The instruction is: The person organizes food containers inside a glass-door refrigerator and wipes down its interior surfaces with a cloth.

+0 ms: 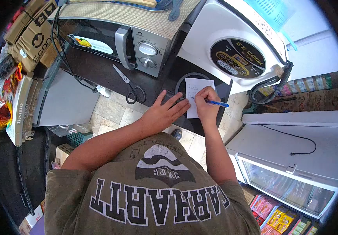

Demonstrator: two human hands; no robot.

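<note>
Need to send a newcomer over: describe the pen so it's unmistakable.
Find the big white EZ COOK appliance. Just below it in view, the right hand is over white paper. The slim pen it grips is blue, unlike the black-handled scissors.

The pen (218,103) sits in the right fingers (205,94) above the paper (195,85) on the table (94,70). The left fingers (177,108) lie at the paper's left edge. Left of these are the scissors (128,82); ahead-left, the microwave (98,37); ahead-right of the right fingers, the cooker (200,37).
</note>
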